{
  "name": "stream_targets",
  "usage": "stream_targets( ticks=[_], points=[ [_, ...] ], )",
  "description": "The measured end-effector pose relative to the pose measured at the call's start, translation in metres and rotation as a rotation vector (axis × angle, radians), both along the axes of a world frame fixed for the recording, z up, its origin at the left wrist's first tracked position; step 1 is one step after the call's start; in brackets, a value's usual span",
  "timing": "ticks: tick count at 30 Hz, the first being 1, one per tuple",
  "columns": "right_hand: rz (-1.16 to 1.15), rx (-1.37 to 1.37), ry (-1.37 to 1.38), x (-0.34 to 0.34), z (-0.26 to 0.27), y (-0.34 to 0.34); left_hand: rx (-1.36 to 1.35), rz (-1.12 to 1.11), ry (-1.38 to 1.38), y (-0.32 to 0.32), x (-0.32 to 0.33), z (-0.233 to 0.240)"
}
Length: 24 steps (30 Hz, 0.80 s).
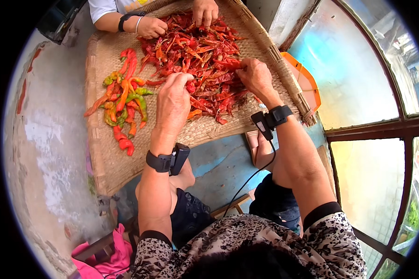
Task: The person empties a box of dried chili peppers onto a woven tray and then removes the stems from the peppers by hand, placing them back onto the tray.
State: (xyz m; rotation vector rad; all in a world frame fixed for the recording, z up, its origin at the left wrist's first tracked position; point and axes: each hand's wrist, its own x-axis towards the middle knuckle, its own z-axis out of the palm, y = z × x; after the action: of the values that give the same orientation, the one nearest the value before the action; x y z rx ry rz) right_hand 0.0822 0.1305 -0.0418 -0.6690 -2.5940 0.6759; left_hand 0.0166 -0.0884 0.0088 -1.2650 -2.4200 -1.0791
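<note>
A heap of dried red chili peppers (209, 52) lies on a woven bamboo tray (192, 134). My left hand (174, 101) is at the heap's near left edge, its thumb and forefinger closed on a red chili pepper (190, 87). At the right side of the heap, my right hand (256, 76) has its fingers on another red chili pepper (228, 64). Fresher red, orange and green peppers (127, 94) form a separate pile on the tray's left. Both my wrists wear black straps with small devices.
Another person's hands (152, 27) work at the far side of the heap. A plastered wall (52, 115) stands left, and a framed window (356, 83) is at the right. An orange-rimmed basin (305, 82) sits beyond the tray's right rim. Pink cloth (117, 249) lies low left.
</note>
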Motion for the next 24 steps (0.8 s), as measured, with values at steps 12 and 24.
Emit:
stream_targets(
  ticks=[12,24],
  points=[
    [0.161,-0.939,0.332,0.021,0.026,0.001,-0.125,0.021,0.087,-0.010,-0.004,-0.006],
    [0.119,-1.469,0.630,0.049,0.029,0.028,-0.252,-0.095,0.129,0.017,0.008,-0.013]
  ],
)
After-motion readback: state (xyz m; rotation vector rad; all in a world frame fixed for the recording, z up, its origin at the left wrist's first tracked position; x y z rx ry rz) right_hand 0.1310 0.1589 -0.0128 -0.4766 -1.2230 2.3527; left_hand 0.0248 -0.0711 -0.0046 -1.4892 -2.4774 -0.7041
